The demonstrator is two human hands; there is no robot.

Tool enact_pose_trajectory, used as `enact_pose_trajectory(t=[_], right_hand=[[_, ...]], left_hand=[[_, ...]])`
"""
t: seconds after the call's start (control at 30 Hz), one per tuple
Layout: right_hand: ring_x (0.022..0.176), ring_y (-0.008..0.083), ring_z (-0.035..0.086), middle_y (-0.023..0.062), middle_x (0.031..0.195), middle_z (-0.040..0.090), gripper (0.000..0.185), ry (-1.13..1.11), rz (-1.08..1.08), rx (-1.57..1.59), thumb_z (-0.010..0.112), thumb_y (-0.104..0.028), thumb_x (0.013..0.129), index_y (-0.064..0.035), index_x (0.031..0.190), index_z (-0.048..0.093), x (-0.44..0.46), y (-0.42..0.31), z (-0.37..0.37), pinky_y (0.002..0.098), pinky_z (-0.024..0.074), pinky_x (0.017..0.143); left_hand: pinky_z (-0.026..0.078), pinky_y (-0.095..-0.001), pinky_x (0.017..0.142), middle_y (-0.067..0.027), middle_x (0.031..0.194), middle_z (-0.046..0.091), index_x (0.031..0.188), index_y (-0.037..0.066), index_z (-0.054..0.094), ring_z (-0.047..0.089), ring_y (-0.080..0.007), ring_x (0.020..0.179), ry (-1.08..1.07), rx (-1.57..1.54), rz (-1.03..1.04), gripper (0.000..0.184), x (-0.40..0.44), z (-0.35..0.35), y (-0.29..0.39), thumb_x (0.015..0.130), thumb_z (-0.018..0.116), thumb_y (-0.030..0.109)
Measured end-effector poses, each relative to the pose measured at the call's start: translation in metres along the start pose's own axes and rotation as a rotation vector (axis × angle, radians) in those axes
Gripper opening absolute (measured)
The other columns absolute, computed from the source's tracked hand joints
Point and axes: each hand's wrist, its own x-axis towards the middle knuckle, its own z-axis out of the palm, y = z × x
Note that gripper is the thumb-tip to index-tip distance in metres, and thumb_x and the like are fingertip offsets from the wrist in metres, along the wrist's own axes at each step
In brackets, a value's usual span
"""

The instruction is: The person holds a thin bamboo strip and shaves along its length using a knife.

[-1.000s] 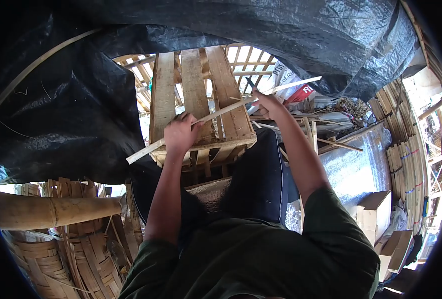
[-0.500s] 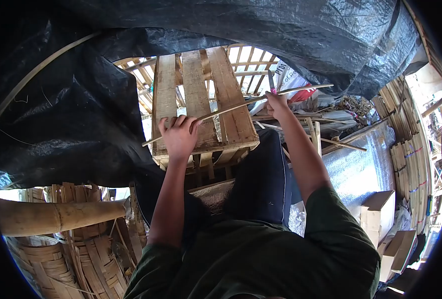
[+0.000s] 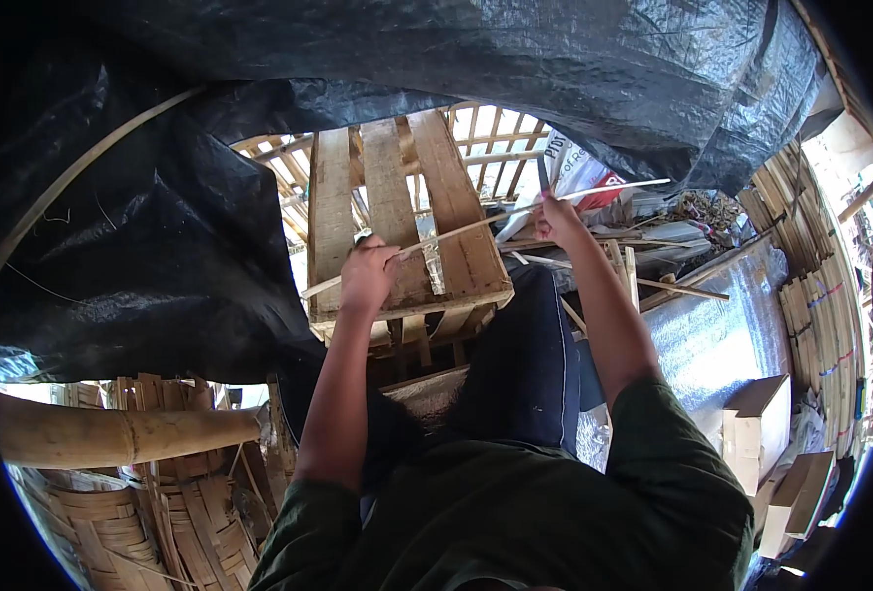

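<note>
A long, thin bamboo strip [image 3: 461, 231] runs slantwise from lower left to upper right, over a slatted wooden crate [image 3: 333, 197]. My left hand [image 3: 368, 276] is closed around the strip near its lower-left end. Farther along, my right hand [image 3: 561, 221] is closed on a knife, its dark blade [image 3: 543, 172] pointing up beside the strip. The strip passes at the right fingers and sticks out beyond them. The knife's handle is mostly hidden in my grip.
Black plastic sheeting [image 3: 141, 266] hangs at left and overhead. A thick bamboo pole [image 3: 121, 433] and woven bamboo pieces [image 3: 111, 522] are at lower left. On the right are silver foil sheeting [image 3: 717, 320], cardboard boxes [image 3: 762, 424] and bundled bamboo slats [image 3: 819, 330]. A printed sack [image 3: 579, 172] lies beyond my right hand.
My left hand's fingers, raised and spread half a second ago, are now curled around the strip. The view has tilted slightly, so the scene sits lower. The knife stays in my right hand.
</note>
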Motion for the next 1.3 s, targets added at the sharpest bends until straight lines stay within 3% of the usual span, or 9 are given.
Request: enact_pose_trajectory(t=[0.33,0.4,0.5,0.6,0.67,1.0,1.1,1.2,1.3], right_hand=[[0.040,0.0112,0.039,-0.0043,0.055,0.041,0.036,-0.025,-0.127,-0.061,0.043,-0.029,0.105,-0.0129,0.075,0.054,0.007,0.011,-0.062,0.0315,0.0304,0.036],[0.047,0.0195,0.055,0.0032,0.059,0.056,0.038,0.058,-0.204,-0.151,0.044,-0.032,0.104,-0.0092,0.080,0.062,0.026,0.021,-0.068,0.0378,0.0397,0.040],[0.061,0.0291,0.067,0.0175,0.071,0.066,0.048,0.385,-0.665,-1.248,0.046,-0.042,0.100,-0.0004,0.097,0.069,0.057,0.052,-0.052,0.0404,0.0500,0.050],[0.085,0.0353,0.071,0.0215,0.083,0.070,0.045,0.396,-0.635,-0.968,0.041,-0.040,0.100,-0.0027,0.098,0.067,-0.013,0.040,-0.013,0.0451,0.0558,0.072],[0.070,0.0281,0.069,0.0185,0.076,0.068,0.043,0.351,-0.305,-0.506,0.046,-0.041,0.099,-0.0036,0.098,0.068,-0.052,0.004,-0.010,0.0425,0.0523,0.055],[0.049,0.0214,0.058,0.0154,0.079,0.066,0.042,0.448,-0.181,-0.397,0.049,-0.037,0.099,0.0007,0.093,0.065,-0.030,0.003,-0.025,0.0407,0.0452,0.043],[0.049,0.0220,0.059,0.0176,0.075,0.066,0.043,0.256,-0.620,-0.930,0.048,-0.038,0.099,0.0025,0.100,0.063,-0.005,0.042,-0.005,0.0403,0.0463,0.044],[0.049,0.0238,0.060,0.0168,0.069,0.066,0.048,0.075,-0.260,-0.845,0.050,-0.038,0.099,0.0077,0.110,0.060,-0.056,0.015,0.026,0.0389,0.0473,0.045],[0.038,0.0138,0.044,0.0039,0.054,0.048,0.050,0.375,-0.277,-0.567,0.049,-0.044,0.101,-0.0001,0.082,0.063,-0.024,0.010,-0.009,0.0335,0.0347,0.036]], left_hand=[[0.051,-0.0401,0.063,-0.0056,0.075,0.059,0.084,0.016,0.076,0.063,-0.0272,0.072,0.027,-0.002,-0.009,0.016,0.016,0.018,0.010,0.082,0.075,0.032],[0.050,-0.0391,0.058,-0.0035,0.073,0.057,0.084,0.018,0.076,0.062,-0.0255,0.067,0.071,0.090,0.007,0.018,0.014,0.018,0.015,0.081,0.075,0.035],[0.050,-0.0390,0.057,-0.0029,0.072,0.056,0.083,0.018,0.076,0.062,-0.0250,0.066,0.085,0.105,0.015,0.020,0.014,0.020,0.016,0.081,0.075,0.038],[0.050,-0.0394,0.057,-0.0032,0.072,0.056,0.083,0.018,0.076,0.062,-0.0253,0.065,0.077,0.124,0.007,0.022,0.014,0.018,0.018,0.081,0.075,0.039],[0.049,-0.0394,0.056,-0.0031,0.072,0.056,0.083,0.018,0.076,0.062,-0.0253,0.064,0.086,0.111,0.011,0.022,0.016,0.019,0.017,0.081,0.074,0.040],[0.048,-0.0391,0.055,-0.0030,0.070,0.055,0.083,0.018,0.076,0.061,-0.0249,0.063,0.096,0.101,0.025,0.022,0.015,0.018,0.018,0.080,0.075,0.040],[0.048,-0.0397,0.056,-0.0047,0.069,0.056,0.085,0.015,0.077,0.062,-0.0271,0.062,0.072,0.109,0.022,0.023,0.015,0.021,0.018,0.079,0.076,0.037],[0.049,-0.0394,0.055,-0.0034,0.070,0.055,0.084,0.019,0.077,0.062,-0.0249,0.063,0.068,0.116,0.015,0.020,0.015,0.022,0.018,0.081,0.075,0.039],[0.049,-0.0387,0.056,-0.0035,0.070,0.055,0.084,0.020,0.077,0.062,-0.0250,0.064,0.075,0.121,0.012,0.020,0.015,0.020,0.020,0.081,0.074,0.039]])
